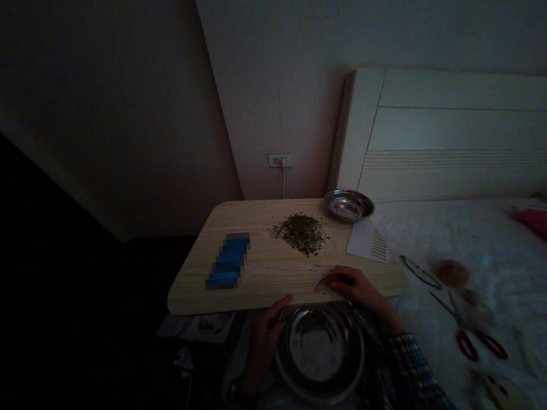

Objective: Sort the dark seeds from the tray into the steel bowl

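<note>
A steel basin (323, 387) sits low in front of me, just under the near edge of the table. My left hand (265, 335) grips its left rim, with the index finger stretched along the table edge. My right hand (360, 291) rests on the tabletop near that edge, its fingers curled together. A thin, dark curved shape shows at its fingertips, too dim to name. A few loose grains lie around these fingers. Farther back, a pile of small dark greenish-brown grains (301, 232) spreads over the wooden table (255, 214).
A steel bowl (349, 205) stands at the table's back right, by a white slotted card (368, 242). A pixelated blue item (229, 261) lies left. Red-handled scissors (465, 341) and glasses (421, 272) lie on the bed (535, 285). A cable runs from the wall socket (280, 160).
</note>
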`<state>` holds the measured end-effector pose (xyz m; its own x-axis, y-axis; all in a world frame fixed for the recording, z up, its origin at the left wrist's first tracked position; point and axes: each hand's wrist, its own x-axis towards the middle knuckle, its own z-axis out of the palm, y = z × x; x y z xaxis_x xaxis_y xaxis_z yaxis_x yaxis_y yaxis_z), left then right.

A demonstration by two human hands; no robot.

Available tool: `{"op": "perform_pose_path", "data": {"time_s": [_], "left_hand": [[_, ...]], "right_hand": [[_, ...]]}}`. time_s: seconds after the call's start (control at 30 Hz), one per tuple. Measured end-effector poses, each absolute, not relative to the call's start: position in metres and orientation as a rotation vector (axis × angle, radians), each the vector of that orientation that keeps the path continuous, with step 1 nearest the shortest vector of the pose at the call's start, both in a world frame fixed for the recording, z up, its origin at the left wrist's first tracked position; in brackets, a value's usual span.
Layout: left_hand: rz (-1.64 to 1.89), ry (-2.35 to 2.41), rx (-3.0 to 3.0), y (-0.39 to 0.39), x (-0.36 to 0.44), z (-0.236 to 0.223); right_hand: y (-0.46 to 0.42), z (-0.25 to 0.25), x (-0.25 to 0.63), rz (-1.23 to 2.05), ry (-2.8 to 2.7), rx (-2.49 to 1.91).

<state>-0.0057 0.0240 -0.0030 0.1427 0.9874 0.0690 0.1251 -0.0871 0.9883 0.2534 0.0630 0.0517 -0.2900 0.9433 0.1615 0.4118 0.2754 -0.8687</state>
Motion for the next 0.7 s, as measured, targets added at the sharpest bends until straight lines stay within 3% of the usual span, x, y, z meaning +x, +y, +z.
{"op": "perform_pose_path", "data": {"time_s": [0.37, 0.7], "left_hand": [[1.088, 1.155, 1.421, 0.025, -0.006, -0.002], [1.104, 1.152, 1.422, 0.025, -0.006, -0.008]], "right_hand": [[0.065, 0.048, 0.255, 1.033, -1.647, -1.241], [0.073, 0.034, 0.257, 0.771, -1.495, -1.311]]}}
